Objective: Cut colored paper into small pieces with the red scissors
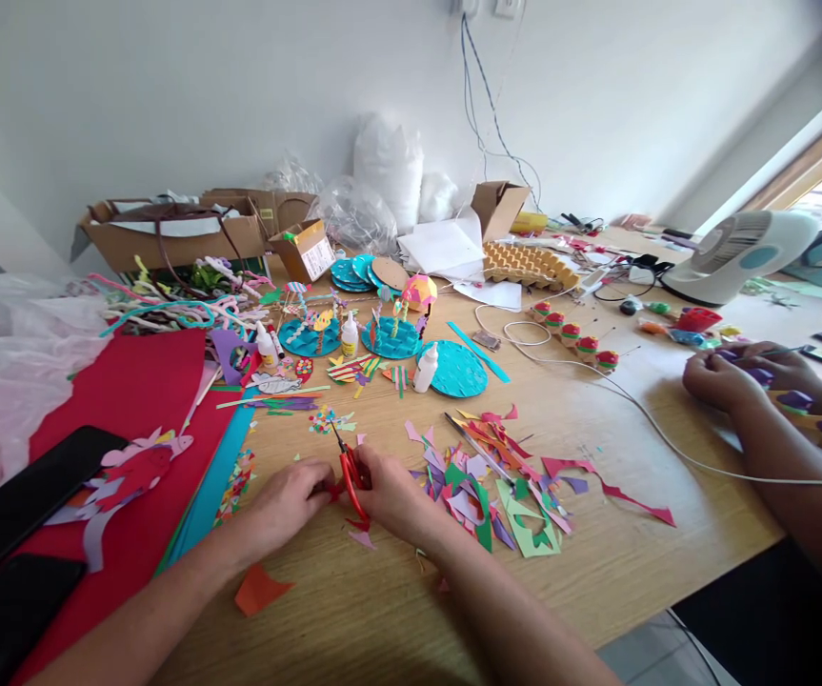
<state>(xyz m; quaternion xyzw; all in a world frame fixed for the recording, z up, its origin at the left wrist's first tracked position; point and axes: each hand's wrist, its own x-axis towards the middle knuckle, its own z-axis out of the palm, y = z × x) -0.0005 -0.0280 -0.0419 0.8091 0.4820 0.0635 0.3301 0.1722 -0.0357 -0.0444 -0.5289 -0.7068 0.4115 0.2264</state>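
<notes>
My right hand (390, 488) is closed around a pair of scissors (347, 469) with red-orange handles, the blades pointing away from me. Close beside it, my left hand (300, 494) pinches a small red paper piece (336, 491) near the scissors. A few red and pink scraps (360, 538) lie on the wood just below the scissors. An orange paper piece (262, 591) rests nearer to me, below my left forearm. Beyond the blades is a little cluster of coloured paper dots (325, 419).
Paper offcuts (478, 495) spread right of my hands. Blue discs with decorations (392, 335) and glue bottles (426, 367) stand behind. Red sheets (114, 395) and a black phone (35, 491) lie left. A co-worker's hands (725, 381) hold a painted egg-carton strip (796, 402) at right.
</notes>
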